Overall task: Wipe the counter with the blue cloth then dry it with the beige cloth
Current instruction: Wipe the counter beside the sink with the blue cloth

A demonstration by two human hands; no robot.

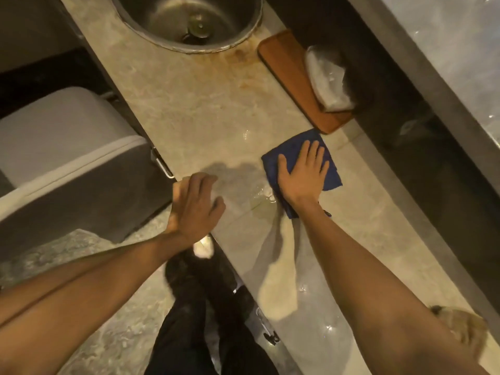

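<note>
My right hand (pixel 304 175) lies flat, fingers spread, on the folded blue cloth (pixel 331 174), pressing it onto the pale marble counter (pixel 205 112). A wet patch shines on the stone just left of the cloth. My left hand (pixel 193 205) rests on the counter's front edge, fingers curled over it, holding nothing. A beige cloth (pixel 462 324) lies crumpled on the counter at the lower right, partly hidden by my right forearm.
A round steel sink (pixel 189 20) is set into the counter at the top. A brown wooden tray (pixel 292 77) with a clear plastic bag (pixel 328 79) sits by the dark back wall. A grey lidded bin (pixel 62 147) stands on the floor to the left.
</note>
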